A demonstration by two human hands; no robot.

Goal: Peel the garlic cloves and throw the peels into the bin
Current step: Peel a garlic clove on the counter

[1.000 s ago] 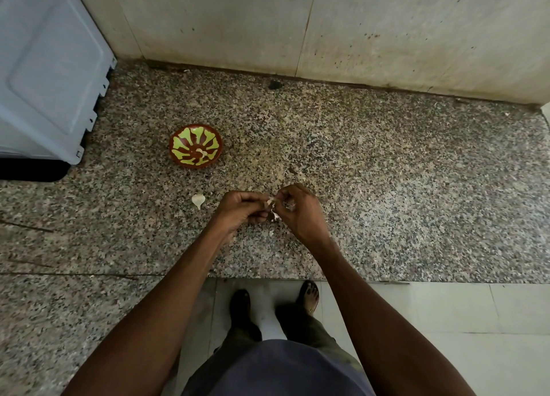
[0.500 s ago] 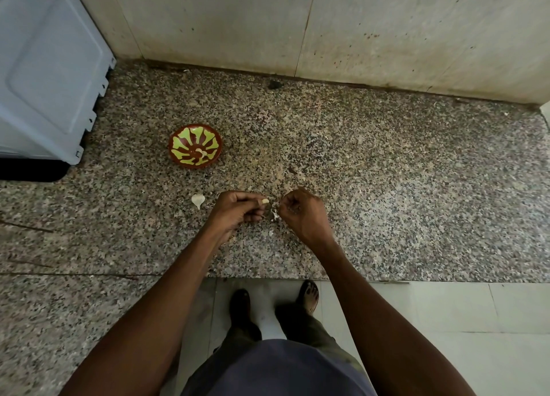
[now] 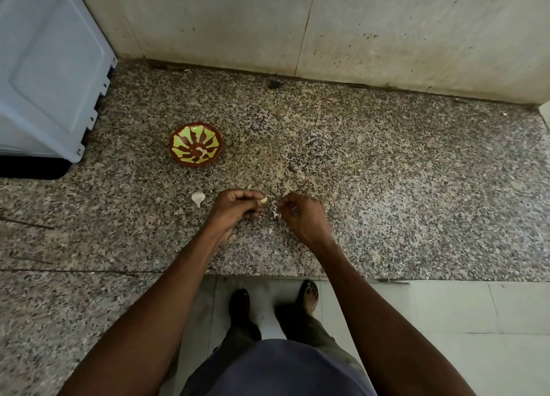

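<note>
Hands (image 3: 238, 206) apart now, clove (image 3: 263, 200) and peel (image 3: 275, 212) separated near bowl (image 3: 195, 148).

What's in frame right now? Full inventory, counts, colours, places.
Clove in hand: 1, pale yellow, pinched at left fingertips.
Peel scraps: a few, whitish, between the hands, at the right fingertips.
Unpeeled clove: 1, white, on the counter left of the left hand.
Bowl: 1, brown with green pattern, behind the cloves; pale bits inside.
Counter: 1, speckled granite.
Appliance: 1, pale grey, far left.
Wall: beige tiles, behind.
Floor: pale tiles.
Left hand: 1, holds the clove.
Right hand: 1, pinches peel.
Feet: 2, below the counter edge.
</note>
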